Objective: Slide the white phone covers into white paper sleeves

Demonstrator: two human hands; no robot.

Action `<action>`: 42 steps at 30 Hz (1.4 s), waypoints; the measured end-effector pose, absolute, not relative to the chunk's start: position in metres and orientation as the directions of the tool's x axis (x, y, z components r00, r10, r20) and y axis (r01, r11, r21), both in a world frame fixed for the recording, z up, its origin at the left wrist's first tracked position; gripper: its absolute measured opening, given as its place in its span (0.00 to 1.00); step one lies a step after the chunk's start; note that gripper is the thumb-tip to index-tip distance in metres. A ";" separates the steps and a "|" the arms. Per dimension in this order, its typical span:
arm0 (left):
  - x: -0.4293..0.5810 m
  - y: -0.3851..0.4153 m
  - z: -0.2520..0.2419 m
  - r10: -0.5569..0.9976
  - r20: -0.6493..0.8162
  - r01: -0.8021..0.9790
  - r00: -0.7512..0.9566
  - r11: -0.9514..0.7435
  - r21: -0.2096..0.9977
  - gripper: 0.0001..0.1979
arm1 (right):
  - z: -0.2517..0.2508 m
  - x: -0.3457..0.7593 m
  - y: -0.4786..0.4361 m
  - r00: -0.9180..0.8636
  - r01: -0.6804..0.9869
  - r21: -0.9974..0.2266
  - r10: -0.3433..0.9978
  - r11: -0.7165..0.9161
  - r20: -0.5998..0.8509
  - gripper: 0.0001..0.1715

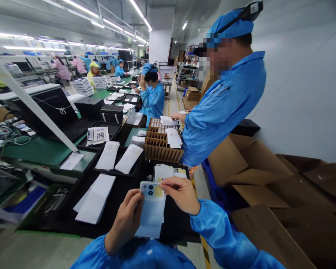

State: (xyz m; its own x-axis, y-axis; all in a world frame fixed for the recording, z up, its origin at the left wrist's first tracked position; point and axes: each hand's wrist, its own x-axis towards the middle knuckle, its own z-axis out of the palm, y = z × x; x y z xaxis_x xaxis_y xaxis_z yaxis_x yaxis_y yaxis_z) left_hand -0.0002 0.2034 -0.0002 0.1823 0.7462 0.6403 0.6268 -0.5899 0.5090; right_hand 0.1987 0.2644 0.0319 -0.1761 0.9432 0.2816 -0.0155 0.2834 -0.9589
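A pale blue phone back cover (151,209) with dark round camera rings and a yellow patch at its top is held up in front of me. My left hand (126,218) grips its left edge, thumb and fingers closed near the camera rings. At the top right corner, my right hand (181,193) pinches the cover beside the yellow patch. Below it, another pale sheet-like piece (148,231) overlaps; I cannot tell whether it is held too. Just beyond my hands lie more phone back covers (180,172), some with camera openings and yellow patches, in a black tray.
White sleeves (96,201) lie on the black tray to the left, with more sleeves (108,155) behind. A calculator (97,135) sits farther back. Ahead stands a cardboard divider box (162,149), where a co-worker (221,101) handles white pieces. Open cartons (257,164) stand right.
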 end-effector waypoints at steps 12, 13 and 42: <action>0.000 0.203 -0.012 0.633 0.717 0.640 0.292 -0.686 0.345 0.14 | 0.013 0.200 0.272 -0.238 -0.082 -0.993 0.966 0.089 0.106 0.08; -0.001 0.203 -0.013 0.626 0.712 0.657 0.319 -0.687 0.310 0.14 | 0.012 0.200 0.274 -0.236 -0.085 -0.993 0.967 0.082 0.100 0.08; 0.005 0.195 -0.011 0.957 0.290 0.250 0.012 -0.284 0.926 0.39 | 0.028 0.193 0.257 -0.213 0.129 -0.912 0.909 0.389 0.357 0.05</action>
